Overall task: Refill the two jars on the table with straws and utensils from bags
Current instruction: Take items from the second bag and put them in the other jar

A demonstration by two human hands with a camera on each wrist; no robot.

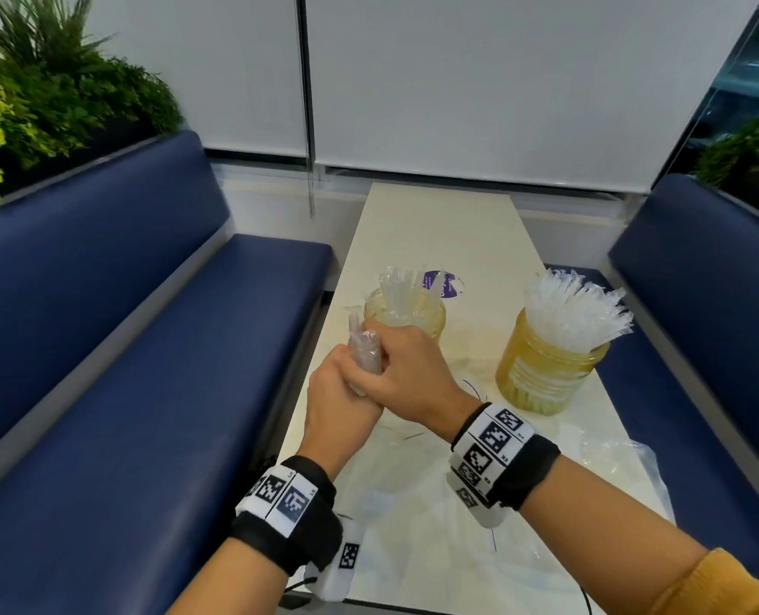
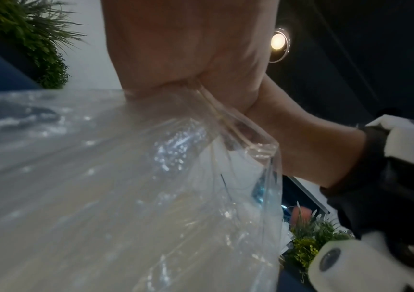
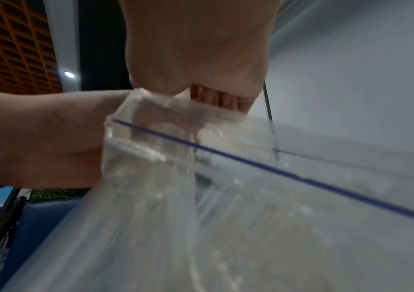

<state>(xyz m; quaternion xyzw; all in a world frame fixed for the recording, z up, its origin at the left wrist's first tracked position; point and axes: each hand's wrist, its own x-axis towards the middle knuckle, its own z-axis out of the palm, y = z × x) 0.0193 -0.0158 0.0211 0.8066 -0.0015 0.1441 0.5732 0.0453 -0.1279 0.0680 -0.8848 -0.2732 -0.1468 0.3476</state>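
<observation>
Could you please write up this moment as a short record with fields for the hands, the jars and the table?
left hand: grips a clear bag bunched up
right hand: grips the same bag, touching the left hand
far jar: yellow, few wrapped items standing in it
near jar: yellow, packed with wrapped items fanning out
table: white, another clear bag lying at its near right

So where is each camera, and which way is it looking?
Head: on the person's head, looking down at the table, both jars and both hands.
Left wrist: on the left wrist, looking along the left hand gripping the clear bag; the right forearm shows.
Right wrist: on the right wrist, looking along the right hand gripping the bag; the left hand shows.
Both wrist views share the bag.
</observation>
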